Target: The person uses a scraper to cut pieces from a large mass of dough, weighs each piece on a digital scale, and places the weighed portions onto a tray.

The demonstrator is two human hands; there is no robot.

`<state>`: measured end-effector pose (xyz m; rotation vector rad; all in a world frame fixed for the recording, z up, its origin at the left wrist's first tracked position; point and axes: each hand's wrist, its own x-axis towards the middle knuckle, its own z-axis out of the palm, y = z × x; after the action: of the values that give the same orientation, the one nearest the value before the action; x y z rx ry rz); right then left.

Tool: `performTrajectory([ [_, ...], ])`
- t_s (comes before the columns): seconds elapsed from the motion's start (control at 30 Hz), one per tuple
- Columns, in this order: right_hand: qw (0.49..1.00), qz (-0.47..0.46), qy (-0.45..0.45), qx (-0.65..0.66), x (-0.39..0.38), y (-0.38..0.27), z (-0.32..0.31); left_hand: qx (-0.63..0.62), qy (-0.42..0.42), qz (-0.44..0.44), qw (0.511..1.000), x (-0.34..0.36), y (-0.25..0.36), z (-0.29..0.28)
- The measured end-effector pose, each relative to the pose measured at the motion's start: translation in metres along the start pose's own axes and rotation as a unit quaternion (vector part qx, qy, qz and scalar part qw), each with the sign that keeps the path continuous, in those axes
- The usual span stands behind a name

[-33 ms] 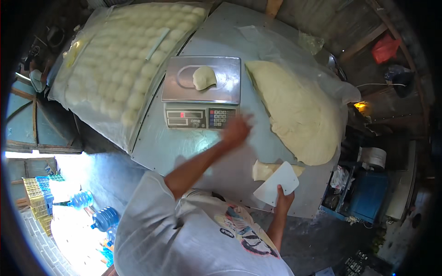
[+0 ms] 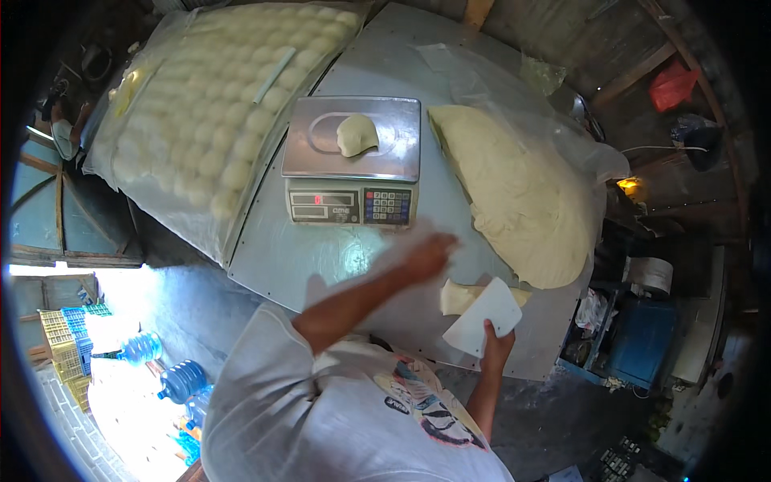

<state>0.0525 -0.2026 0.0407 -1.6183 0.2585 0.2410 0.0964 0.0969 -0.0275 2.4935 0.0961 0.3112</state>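
Note:
My right hand [image 2: 498, 347] is closed on a white dough scraper [image 2: 484, 317], its flat blade over a strip of pale dough [image 2: 459, 298] at the table's near edge. Reaching in from the left, my left hand [image 2: 430, 257] hovers above the table between the scale and that strip. Motion blurs its fingers, and nothing shows in it. A cut dough piece [image 2: 356, 136] rests on the metal pan of a digital scale [image 2: 297, 161]. To the right spreads a large dough mass [image 2: 530, 189], partly under clear plastic sheeting [image 2: 514, 96].
Rows of dough balls [image 2: 217, 112] lie under plastic at the left, with a pale stick [image 2: 275, 75] on top. A blue container [image 2: 642, 341] stands beyond the table's right side. Blue water bottles [image 2: 183, 381] and stacked crates [image 2: 68, 345] are on the floor at lower left.
My left hand has moved from beside the scale's keypad toward me and slightly right, nearer the dough strip. The right hand and scraper have barely moved.

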Motion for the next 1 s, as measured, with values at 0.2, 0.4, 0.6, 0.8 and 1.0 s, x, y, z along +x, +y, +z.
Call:
performTrajectory([
  [0.2,0.912,-0.128,-0.067,-0.385,-0.004,-0.066,0.072,-0.137,-0.157,-0.066,0.976,-0.083,0.052,0.060],
  [0.4,0.906,-0.111,-0.131,-0.387,0.036,0.004,0.140,-0.199,0.013,-0.229,0.953,-0.096,0.022,0.023],
  [0.6,0.982,0.034,-0.169,-0.080,0.028,0.040,0.098,-0.325,0.290,-0.153,0.887,-0.024,-0.009,-0.087],
  [0.8,0.991,0.090,-0.089,-0.039,-0.005,-0.001,0.055,-0.112,0.430,-0.064,0.894,0.059,-0.017,-0.202],
  [1.0,0.997,0.067,-0.041,-0.005,-0.019,0.000,0.014,0.115,0.374,-0.123,0.912,0.078,-0.046,-0.196],
])
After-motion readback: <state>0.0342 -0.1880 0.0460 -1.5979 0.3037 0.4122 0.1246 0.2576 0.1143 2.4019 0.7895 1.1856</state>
